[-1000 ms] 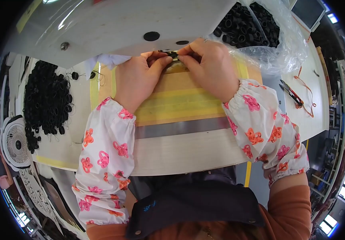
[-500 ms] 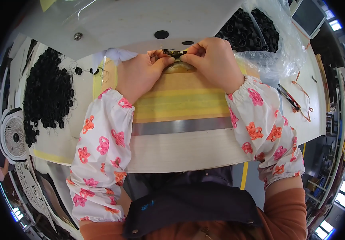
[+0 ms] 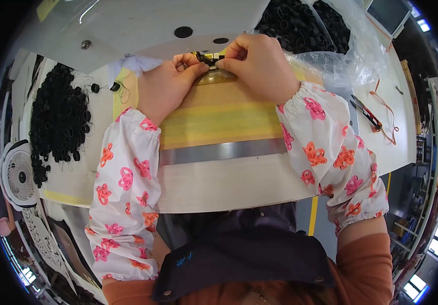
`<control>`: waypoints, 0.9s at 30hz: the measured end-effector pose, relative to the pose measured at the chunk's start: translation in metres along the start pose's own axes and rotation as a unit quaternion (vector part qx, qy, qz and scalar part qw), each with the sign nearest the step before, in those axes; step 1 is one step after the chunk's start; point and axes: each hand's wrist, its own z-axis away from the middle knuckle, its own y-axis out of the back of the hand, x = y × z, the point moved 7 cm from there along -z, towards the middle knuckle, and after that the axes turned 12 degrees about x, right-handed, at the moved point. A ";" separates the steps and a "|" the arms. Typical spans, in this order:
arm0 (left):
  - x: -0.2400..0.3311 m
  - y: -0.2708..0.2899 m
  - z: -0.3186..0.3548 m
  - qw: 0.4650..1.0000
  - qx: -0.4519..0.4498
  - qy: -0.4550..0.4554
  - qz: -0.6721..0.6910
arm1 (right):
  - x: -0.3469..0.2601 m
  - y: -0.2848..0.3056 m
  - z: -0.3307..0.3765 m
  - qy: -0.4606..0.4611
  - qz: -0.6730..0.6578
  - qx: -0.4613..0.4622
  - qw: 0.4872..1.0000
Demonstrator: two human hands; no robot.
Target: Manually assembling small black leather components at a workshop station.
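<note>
Black and small, the part (image 3: 207,58) sits pinched between your two hands at the far edge of the wooden board (image 3: 219,183), at about twelve o'clock from your chest; its long axis runs roughly nine to three, so each hand takes one end. Your left hand (image 3: 165,84) closes its fingertips on the part from the nine o'clock side; your right hand (image 3: 257,63) closes on it from the three o'clock side, thumb and forefinger meeting the left ones almost tip to tip; both hands are equally near, with no gap to cross. What kind of piece it is stays too small to tell, though a yellowish bit shows just behind it. Just below the grip, at six o'clock, a dull brass-coloured plate (image 3: 219,78) lies on the board; beyond it the pale machine housing (image 3: 142,28) rises. A heap of black rings (image 3: 59,122) lies at nine o'clock, well apart from the left hand; a clear bag of more rings (image 3: 305,23) lies at one o'clock, near the right hand; snips (image 3: 365,113) rest at three o'clock, well apart.
</note>
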 end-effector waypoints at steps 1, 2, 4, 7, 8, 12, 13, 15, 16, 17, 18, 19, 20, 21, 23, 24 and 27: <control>0.003 -0.002 0.000 1.000 -0.003 -0.002 -0.001 | 0.003 0.003 -0.001 0.006 0.005 0.006 1.000; 0.010 -0.005 0.001 1.000 0.001 -0.020 -0.006 | 0.005 0.006 -0.001 0.012 0.011 0.012 1.000; 0.020 -0.004 0.002 0.999 0.006 -0.044 -0.012 | 0.005 0.005 0.001 0.011 0.010 0.016 1.000; 0.015 0.000 0.002 0.998 -0.004 -0.035 -0.060 | 0.004 0.004 0.002 0.009 -0.002 0.018 1.000; 0.012 0.002 0.001 0.995 0.016 -0.055 -0.080 | 0.005 0.001 0.002 0.005 -0.016 0.010 1.000; 0.016 0.013 0.011 0.979 0.105 -0.151 -0.088 | 0.006 0.004 0.009 0.040 -0.001 0.042 0.998; 0.016 0.014 0.019 0.978 0.105 -0.155 -0.090 | 0.003 0.004 0.010 0.041 -0.003 0.047 0.998; 0.028 0.005 0.039 0.971 0.050 -0.216 -0.092 | 0.006 0.007 0.014 -0.031 -0.017 0.033 0.999; 0.033 0.002 0.050 0.970 0.049 -0.221 -0.091 | 0.007 0.008 0.016 -0.036 -0.001 0.021 0.999; 0.040 -0.005 0.064 0.966 0.004 -0.251 -0.069 | -0.001 0.010 0.016 -0.034 -0.004 0.021 0.999; 0.046 -0.012 0.073 0.958 -0.041 -0.279 -0.046 | -0.004 0.003 0.020 -0.073 -0.025 -0.065 0.995; 0.047 -0.012 0.074 0.959 -0.037 -0.278 -0.049 | -0.008 -0.004 0.026 -0.111 -0.046 -0.150 0.981; 0.051 -0.011 0.075 0.949 -0.032 -0.311 -0.030 | -0.008 -0.005 0.026 -0.108 -0.048 -0.152 0.981; 0.054 -0.009 0.077 0.939 -0.026 -0.343 -0.011 | -0.002 -0.007 0.027 -0.158 -0.126 -0.166 0.965; 0.049 -0.006 0.069 0.951 -0.034 -0.307 0.004 | 0.004 -0.010 0.031 -0.211 -0.203 -0.181 0.939; 0.044 -0.006 0.066 0.961 -0.042 -0.273 0.021 | 0.004 -0.008 0.031 -0.202 -0.212 -0.166 0.942; 0.046 -0.007 0.066 0.960 -0.064 -0.274 -0.002 | 0.003 -0.008 0.031 -0.154 -0.206 -0.143 0.956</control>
